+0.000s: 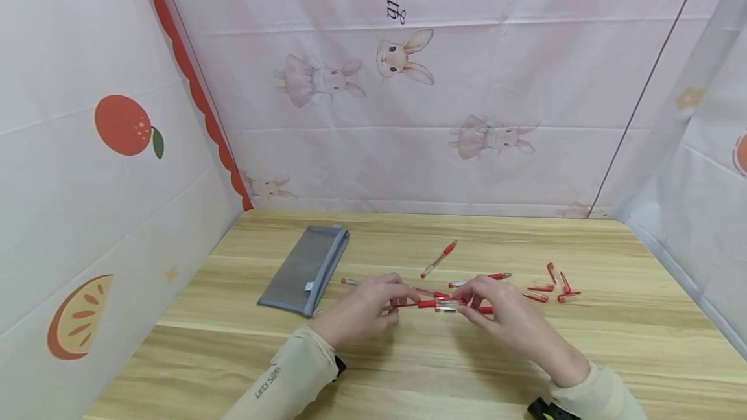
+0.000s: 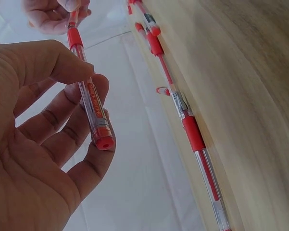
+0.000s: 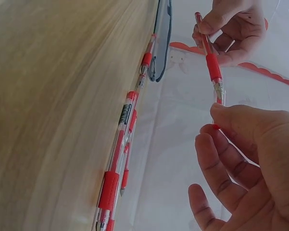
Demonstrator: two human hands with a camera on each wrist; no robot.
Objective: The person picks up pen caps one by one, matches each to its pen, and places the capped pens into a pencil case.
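My left hand [image 1: 366, 306] holds a clear red gel pen [image 2: 93, 107] between thumb and fingers, near its back end. The pen's red grip and metal tip point toward my right hand [image 1: 503, 313]. Between its thumb and fingertips, that hand pinches a small clear pen cap with a red end [image 3: 216, 126]. In the right wrist view the pen's tip meets the cap's mouth; how deep it sits is hard to tell. Beneath the hands lie more red gel pens [image 2: 193, 134], partly hidden in the head view.
A grey mesh zip pouch [image 1: 300, 268] lies to the left. Behind the hands are an uncapped red pen [image 1: 439, 259] and another pen [image 1: 500, 275]. Several loose red caps [image 1: 541, 288] are scattered right of my right hand. Fabric walls stand behind and beside the wooden table [image 1: 613, 258].
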